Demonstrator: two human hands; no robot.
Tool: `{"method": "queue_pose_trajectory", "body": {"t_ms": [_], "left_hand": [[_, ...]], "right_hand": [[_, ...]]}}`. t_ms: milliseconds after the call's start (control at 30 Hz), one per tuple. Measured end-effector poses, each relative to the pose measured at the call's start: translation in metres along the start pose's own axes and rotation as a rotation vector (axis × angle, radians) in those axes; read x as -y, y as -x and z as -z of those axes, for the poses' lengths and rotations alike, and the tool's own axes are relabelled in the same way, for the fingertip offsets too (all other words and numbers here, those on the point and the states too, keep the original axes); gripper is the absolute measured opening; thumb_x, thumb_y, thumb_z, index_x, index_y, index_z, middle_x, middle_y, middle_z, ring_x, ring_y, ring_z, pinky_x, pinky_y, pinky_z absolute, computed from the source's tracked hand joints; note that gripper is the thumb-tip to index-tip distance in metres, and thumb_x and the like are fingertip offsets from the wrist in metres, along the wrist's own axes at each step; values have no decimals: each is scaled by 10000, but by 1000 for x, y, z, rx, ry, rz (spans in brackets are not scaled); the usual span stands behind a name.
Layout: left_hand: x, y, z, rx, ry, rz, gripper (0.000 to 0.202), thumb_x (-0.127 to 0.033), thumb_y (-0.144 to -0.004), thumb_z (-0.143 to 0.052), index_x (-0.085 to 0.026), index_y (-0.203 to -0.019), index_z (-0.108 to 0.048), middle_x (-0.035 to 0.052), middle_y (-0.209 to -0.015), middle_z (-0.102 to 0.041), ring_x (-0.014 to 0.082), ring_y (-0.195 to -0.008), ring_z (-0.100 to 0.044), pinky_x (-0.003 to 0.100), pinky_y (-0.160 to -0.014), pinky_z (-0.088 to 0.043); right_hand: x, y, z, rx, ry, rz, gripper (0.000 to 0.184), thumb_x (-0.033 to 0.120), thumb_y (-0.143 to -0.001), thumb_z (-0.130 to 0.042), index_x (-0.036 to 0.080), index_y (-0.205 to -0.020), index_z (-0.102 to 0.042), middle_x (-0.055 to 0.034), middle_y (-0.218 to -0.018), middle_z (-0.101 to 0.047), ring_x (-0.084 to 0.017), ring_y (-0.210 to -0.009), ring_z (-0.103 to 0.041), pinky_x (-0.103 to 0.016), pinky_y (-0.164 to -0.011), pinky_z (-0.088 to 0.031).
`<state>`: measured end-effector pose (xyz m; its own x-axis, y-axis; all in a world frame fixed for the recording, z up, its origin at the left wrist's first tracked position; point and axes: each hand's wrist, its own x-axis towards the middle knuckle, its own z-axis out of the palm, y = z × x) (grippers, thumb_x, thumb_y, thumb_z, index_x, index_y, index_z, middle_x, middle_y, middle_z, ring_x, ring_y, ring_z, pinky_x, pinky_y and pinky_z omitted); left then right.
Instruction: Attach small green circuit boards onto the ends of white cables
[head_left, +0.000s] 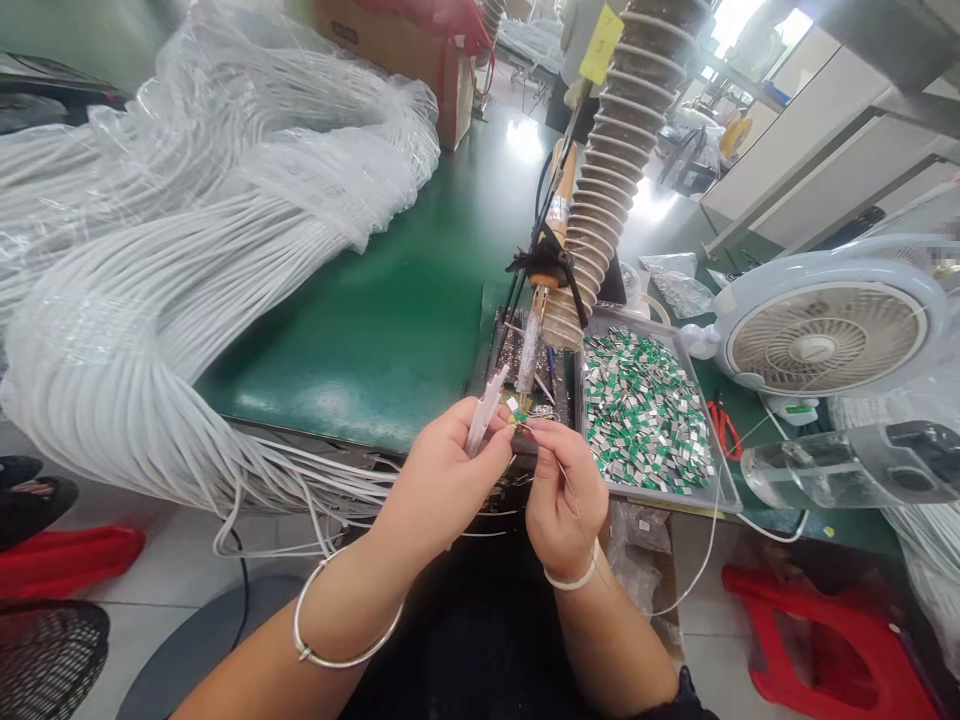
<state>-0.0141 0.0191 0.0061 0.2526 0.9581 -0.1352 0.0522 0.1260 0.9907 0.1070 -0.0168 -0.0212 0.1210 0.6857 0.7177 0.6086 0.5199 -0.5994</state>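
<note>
My left hand (439, 475) is closed around a few white cable ends (486, 408) with reddish tips. Its thumb and finger pinch close to a small green and silver piece (516, 410), partly hidden by the fingertips. My right hand (564, 492) is closed in a pinch on a thin solder wire (573, 492), which trails down across the palm. Both sets of fingertips nearly meet just under the tip of a soldering iron (531, 340), mounted pointing down. Whether the iron touches the piece is too small to tell.
A tray (724, 490) of small green and silver circuit boards (645, 410) stands on the right. Beyond it are a fan (821, 335), red-handled cutters (724, 430) and a clear bottle (817, 470). A ribbed hose (622, 150) hangs overhead. Bundled white cables (172, 330) cover the left.
</note>
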Motion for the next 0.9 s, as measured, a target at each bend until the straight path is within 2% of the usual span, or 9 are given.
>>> {"method": "queue_pose_trajectory", "body": {"t_ms": [367, 900], "left_hand": [[-7, -1, 1, 6, 10, -19, 120, -307, -803, -534, -189, -780, -543, -21, -783, -563, 156, -828, -529, 286, -777, -401], [-12, 1, 2, -28, -29, -42, 106, -288, -799, -536, -188, -769, -556, -11, -836, -593, 144, -815, -539, 251, -719, -426]], "right_hand": [[0, -4, -1, 8, 10, 30, 294, 33, -844, -443, 202, -1055, -558, -76, -988, -641, -180, -959, -613, -376, -814, -543], [3, -7, -1, 24, 11, 42, 295, 14, -831, -454, 183, -1048, -560, -85, -999, -630, -169, -976, -598, -352, -835, -530]]}}
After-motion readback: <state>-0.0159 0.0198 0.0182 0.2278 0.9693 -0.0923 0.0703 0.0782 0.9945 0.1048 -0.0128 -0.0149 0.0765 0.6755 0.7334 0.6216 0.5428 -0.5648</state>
